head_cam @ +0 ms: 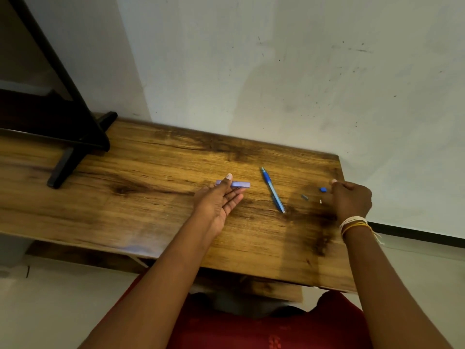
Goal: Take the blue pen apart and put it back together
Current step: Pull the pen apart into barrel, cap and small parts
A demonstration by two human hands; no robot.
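A pale blue pen barrel piece point(241, 184) lies level in my left hand point(218, 202), pinched between thumb and fingers above the wooden table point(156, 197). The blue pen part with tip and refill point(273, 189) lies slanted on the table between my hands. A small blue cap piece point(323, 189), a short grey spring-like bit point(304, 196) and a tiny white bit point(320, 201) lie near my right hand point(351, 197). My right hand rests knuckles up with fingers curled right beside the blue cap piece; whether it pinches anything is hidden.
A black stand foot point(75, 157) sits at the table's back left. A white wall point(276, 71) runs behind the table. The table's right edge is just beyond my right hand. My red-clothed lap point(251, 328) is below the front edge.
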